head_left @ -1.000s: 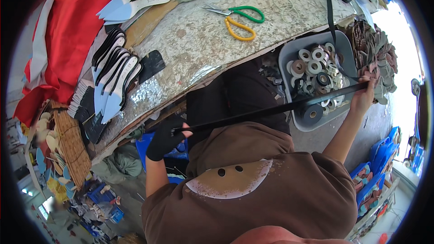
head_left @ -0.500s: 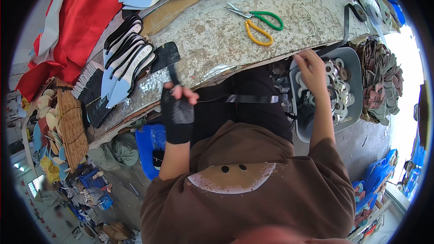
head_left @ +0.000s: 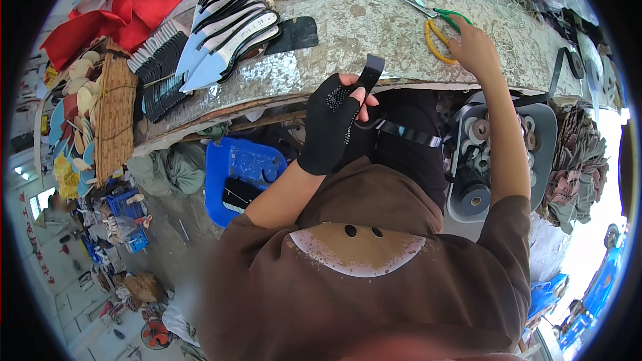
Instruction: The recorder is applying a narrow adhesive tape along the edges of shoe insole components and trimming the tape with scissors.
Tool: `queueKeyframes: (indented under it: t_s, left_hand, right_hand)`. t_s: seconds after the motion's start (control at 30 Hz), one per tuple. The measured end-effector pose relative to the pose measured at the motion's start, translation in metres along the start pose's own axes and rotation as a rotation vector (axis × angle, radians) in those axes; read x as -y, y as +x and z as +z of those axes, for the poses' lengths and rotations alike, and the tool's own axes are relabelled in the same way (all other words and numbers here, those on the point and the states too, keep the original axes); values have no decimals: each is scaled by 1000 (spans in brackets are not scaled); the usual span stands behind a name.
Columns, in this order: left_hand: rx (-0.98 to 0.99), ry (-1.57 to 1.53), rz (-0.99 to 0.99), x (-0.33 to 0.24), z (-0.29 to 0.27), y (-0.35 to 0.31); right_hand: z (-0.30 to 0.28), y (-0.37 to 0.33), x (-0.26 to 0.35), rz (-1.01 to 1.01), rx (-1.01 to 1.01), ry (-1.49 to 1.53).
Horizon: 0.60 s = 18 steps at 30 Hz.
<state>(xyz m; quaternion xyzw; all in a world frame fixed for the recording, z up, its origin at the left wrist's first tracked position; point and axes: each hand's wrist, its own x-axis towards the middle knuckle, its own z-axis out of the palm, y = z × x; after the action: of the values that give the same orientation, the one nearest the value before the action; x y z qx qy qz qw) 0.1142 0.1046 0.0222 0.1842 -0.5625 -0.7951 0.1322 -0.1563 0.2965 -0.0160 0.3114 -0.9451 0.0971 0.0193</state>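
Observation:
My left hand [head_left: 334, 120] wears a black fingerless glove and pinches the end of a black strip [head_left: 372, 70], which stands up above the fingers at the bench's front edge. More of this shiny black strip [head_left: 409, 135] runs across my lap to the right. On the bench, my bare right hand [head_left: 476, 50] has its fingers on the scissors' handles, with the thumb by the yellow loop. The scissors [head_left: 429, 30] have one green and one yellow handle, and their blades lie to the far left. Part of the green handle is hidden under the fingers.
Left on the bench [head_left: 348, 27] lie stacked blue, white and black shaped pieces [head_left: 227, 33] and a black flat piece [head_left: 294, 35]. A grey bin [head_left: 545, 137] of tape rolls stands under my right arm. A blue stool [head_left: 234, 160] is below left.
My right hand has gone from the bin's edge to the scissors. My left hand has moved right and holds the strip's end up. The view has shifted left.

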Motion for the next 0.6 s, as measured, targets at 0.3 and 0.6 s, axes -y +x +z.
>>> queueKeyframes:
  t_s: [0.3,0.6]
  left_hand:
    - [78,-36,-68,4,-1,-4]
    - [18,101,-88,-1,-8,-13]
  right_hand:
    - [15,6,-5,-93,-148,-91]
    - [-6,-3,30,-73,-71,-78]
